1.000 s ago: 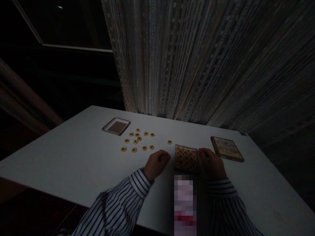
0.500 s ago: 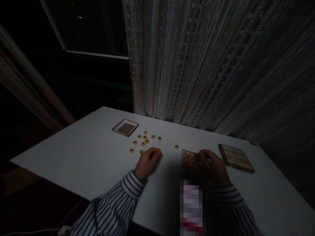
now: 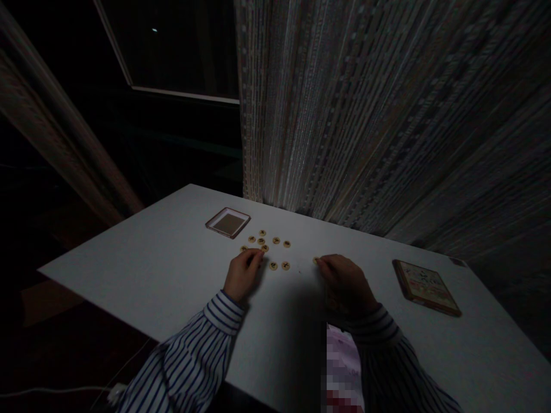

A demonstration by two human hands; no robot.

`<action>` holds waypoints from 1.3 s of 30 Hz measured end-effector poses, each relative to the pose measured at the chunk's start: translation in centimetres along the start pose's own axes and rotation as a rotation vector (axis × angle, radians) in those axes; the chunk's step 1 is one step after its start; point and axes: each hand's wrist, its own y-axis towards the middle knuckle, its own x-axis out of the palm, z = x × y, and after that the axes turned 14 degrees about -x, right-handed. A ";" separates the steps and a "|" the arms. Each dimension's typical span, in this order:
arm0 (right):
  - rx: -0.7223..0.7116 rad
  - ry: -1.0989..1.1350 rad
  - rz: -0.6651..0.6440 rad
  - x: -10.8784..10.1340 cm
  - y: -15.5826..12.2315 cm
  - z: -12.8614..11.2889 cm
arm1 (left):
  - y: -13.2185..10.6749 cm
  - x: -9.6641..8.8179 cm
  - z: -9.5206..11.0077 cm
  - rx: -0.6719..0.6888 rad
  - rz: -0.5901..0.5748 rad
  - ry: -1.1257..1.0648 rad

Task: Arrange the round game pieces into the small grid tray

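My left hand (image 3: 243, 276) is closed in a pinch over the near edge of a loose group of round Chinese chess pieces (image 3: 276, 240) with dark characters. Whatever sits between its fingertips is too hidden to make out. Two pieces (image 3: 285, 265) lie just right of that hand. My right hand (image 3: 348, 282) has thumb and fingers closed on a single chess piece (image 3: 315, 260) at the table surface, apart from the group. Beneath the right hand, the box of red-marked pieces is almost wholly covered and in shadow.
An open shallow box part (image 3: 208, 224) stands at the back left of the white table (image 3: 129, 258). A flat box with a printed picture (image 3: 426, 284) lies to the right. String curtains (image 3: 310, 115) hang along the far edge. A white cable (image 3: 55, 391) runs at lower left.
My right hand has left the far edge of the piece box and reached forward-left to the lone piece. My left hand has shifted left, uncovering pieces beside it. The view has shifted slightly.
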 end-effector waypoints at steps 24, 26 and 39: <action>-0.218 0.107 -0.237 2.8 1.4 -2.5 | -0.7 -0.6 -2.2 0.243 0.101 0.706; -0.212 0.096 -0.277 2.7 1.5 -2.6 | -0.6 -0.5 -2.3 0.249 0.109 0.708; -0.228 0.139 -0.273 2.8 1.2 -2.5 | -0.7 -0.4 -2.3 0.275 0.113 0.718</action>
